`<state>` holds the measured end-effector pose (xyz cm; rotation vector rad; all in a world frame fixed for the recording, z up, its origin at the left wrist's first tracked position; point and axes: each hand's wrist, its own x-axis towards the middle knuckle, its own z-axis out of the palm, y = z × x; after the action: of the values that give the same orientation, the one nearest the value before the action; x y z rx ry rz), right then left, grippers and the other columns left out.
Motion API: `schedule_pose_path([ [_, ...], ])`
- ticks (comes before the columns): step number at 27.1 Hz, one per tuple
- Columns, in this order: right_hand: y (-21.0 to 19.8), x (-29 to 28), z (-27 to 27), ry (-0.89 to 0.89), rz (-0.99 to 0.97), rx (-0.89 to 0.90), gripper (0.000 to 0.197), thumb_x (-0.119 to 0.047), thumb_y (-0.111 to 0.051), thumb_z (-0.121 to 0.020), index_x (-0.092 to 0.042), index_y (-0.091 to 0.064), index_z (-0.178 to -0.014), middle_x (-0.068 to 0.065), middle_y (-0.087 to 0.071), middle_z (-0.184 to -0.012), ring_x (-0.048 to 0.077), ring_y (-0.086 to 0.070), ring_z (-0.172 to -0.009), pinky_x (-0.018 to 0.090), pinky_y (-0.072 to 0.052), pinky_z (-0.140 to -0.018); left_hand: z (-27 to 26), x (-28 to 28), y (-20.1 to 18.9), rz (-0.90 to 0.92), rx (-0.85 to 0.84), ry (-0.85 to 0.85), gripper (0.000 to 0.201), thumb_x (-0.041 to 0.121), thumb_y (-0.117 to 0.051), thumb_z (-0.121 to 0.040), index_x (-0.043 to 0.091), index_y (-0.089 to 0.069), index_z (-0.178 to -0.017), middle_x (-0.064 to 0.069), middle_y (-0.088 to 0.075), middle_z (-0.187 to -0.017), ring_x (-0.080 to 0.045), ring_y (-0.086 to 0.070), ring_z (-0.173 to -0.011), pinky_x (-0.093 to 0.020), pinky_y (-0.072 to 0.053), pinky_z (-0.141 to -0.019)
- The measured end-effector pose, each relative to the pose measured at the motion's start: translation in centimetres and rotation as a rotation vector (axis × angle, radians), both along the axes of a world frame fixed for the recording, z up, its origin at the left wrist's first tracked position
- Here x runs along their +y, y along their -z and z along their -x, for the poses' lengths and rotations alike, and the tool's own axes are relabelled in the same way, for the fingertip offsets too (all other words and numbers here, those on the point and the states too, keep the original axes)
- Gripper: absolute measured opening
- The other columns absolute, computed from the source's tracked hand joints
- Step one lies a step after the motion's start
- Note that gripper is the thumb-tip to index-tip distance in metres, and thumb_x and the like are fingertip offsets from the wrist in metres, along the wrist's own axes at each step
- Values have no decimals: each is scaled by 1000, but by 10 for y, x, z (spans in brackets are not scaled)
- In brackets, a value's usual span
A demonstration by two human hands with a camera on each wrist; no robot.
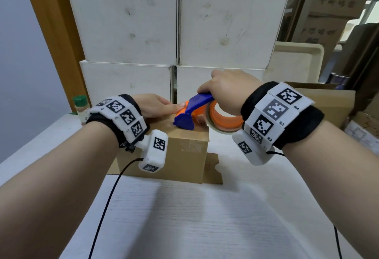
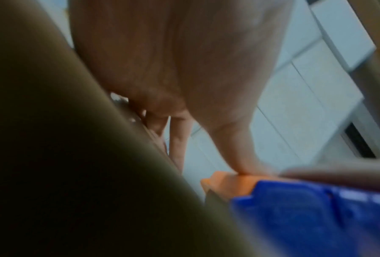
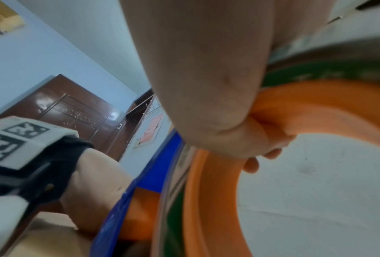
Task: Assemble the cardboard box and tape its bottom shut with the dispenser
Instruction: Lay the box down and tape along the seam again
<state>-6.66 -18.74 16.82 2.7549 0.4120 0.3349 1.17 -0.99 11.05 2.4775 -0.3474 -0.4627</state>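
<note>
Nearest, the right hand [image 1: 223,92] grips the dispenser [image 1: 196,113] on the cardboard box [image 1: 180,152] top, nose pointing left at the left hand [image 1: 158,105], whose straight finger touches it.

The head camera is looking forward and down over both forearms at the counter [image 1: 205,217]. The left wrist camera is peering along the palm, very near, blurred. The right wrist camera is looking up along its hand. All three are sharing the tape dispenser [image 1: 202,108] [image 2: 316,217] [image 3: 206,200].
</note>
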Motion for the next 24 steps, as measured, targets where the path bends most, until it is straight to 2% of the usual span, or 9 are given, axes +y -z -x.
schedule_pose_path([
  [5,4,-11,4,28,11,14,39,-4,-44,-86,-26,-61,-114,2,-50,-92,24,-49,-77,32,-37,-68,9,-20,-1,-162,-82,-59,87,83,-33,-73,21,-52,-131,-2,-56,-130,-22,-52,-115,-35,-38,-106],
  [7,2,-17,6,46,25,6,40,-3,-43,-86,-26,-61,-113,4,-54,-94,24,-50,-78,32,-35,-69,13,-27,0,-219,-98,-79,93,85,-30,-71,17,-51,-130,-4,-56,-128,-24,-52,-116,-36,-39,-101],
  [9,-2,-21,8,64,43,-5,41,-2,-44,-85,-26,-61,-114,4,-59,-100,24,-50,-80,32,-33,-69,15,-33,2,-251,-102,-95,97,88,-28,-68,14,-53,-127,-6,-57,-117,-24,-52,-107,-34,-39,-90],
  [11,-3,-23,11,64,41,-2,41,-2,-44,-85,-27,-61,-114,4,-59,-100,23,-50,-80,31,-33,-68,15,-37,4,-254,-100,-102,99,89,-25,-68,13,-54,-126,-6,-57,-115,-24,-50,-102,-33,-36,-86],
  [13,-1,-23,13,60,44,-10,42,-2,-43,-85,-27,-60,-114,3,-57,-97,22,-48,-78,32,-33,-67,14,-35,9,-297,-134,-108,101,90,-16,-68,16,-53,-126,-6,-57,-119,-26,-50,-108,-37,-34,-92],
  [15,3,-23,12,57,43,-6,42,-3,-42,-86,-28,-59,-115,2,-50,-92,22,-47,-78,32,-32,-68,12,-32,15,-371,-200,-129,102,89,-4,-70,22,-48,-132,-8,-54,-133,-31,-42,-127,-47,-24,-107],
  [17,5,-23,10,48,11,2,41,-4,-41,-87,-27,-58,-116,2,-46,-91,23,-46,-79,33,-32,-71,9,-27,20,-447,-256,-147,90,76,0,-82,22,-43,-139,-11,-44,-145,-33,-30,-138,-53,-14,-115],
  [21,13,-14,8,38,-52,12,44,-4,-39,-88,-27,-53,-124,3,-43,-93,23,-43,-80,33,-34,-73,3,-10,22,-540,-251,-169,71,63,-6,-92,24,-36,-143,-11,-38,-149,-31,-27,-141,-54,-8,-117],
  [24,17,-7,6,35,-66,-3,45,-6,-39,-89,-25,-48,-129,4,-39,-94,23,-39,-80,33,-32,-74,5,-6,15,-701,-263,-166,70,62,-7,-92,25,-44,-137,-11,-44,-144,-29,-26,-141,-61,11,-113],
])
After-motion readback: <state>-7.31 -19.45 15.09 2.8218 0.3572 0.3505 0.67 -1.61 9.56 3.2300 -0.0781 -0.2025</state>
